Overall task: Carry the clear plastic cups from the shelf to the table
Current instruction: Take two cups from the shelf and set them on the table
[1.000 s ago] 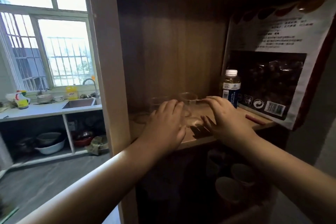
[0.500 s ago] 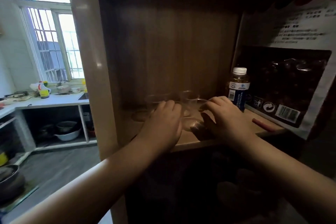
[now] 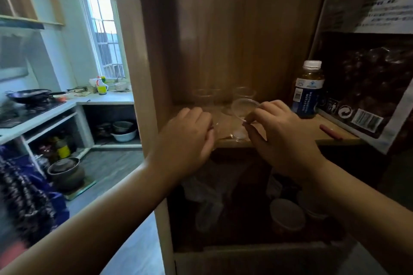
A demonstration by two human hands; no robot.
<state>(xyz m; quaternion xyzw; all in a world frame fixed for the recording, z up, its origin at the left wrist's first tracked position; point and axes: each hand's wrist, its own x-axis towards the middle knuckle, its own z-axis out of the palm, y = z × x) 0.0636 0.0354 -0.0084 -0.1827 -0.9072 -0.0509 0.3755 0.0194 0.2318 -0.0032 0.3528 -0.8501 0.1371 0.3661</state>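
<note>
Inside a dim wooden cabinet, clear plastic cups stand on the shelf (image 3: 279,142). My right hand (image 3: 281,138) pinches the rim of one clear cup (image 3: 242,110), which is tilted toward me at the shelf's front. My left hand (image 3: 187,138) is curled at the shelf's front left around another clear cup (image 3: 215,126), mostly hidden behind the fingers. More clear cups (image 3: 205,95) stand upright further back, faint against the wood.
A brown drink bottle (image 3: 307,90) with a white cap stands right of the cups, beside a large dark snack bag (image 3: 368,82) and a red pen (image 3: 330,131). Paper cups (image 3: 287,215) fill the lower shelf. A kitchen counter (image 3: 105,98) lies left.
The camera swung rightward and closer. My right hand has tipped a clear cup up by its rim toward the shelf's front edge. My left hand stayed curled at the front left.
</note>
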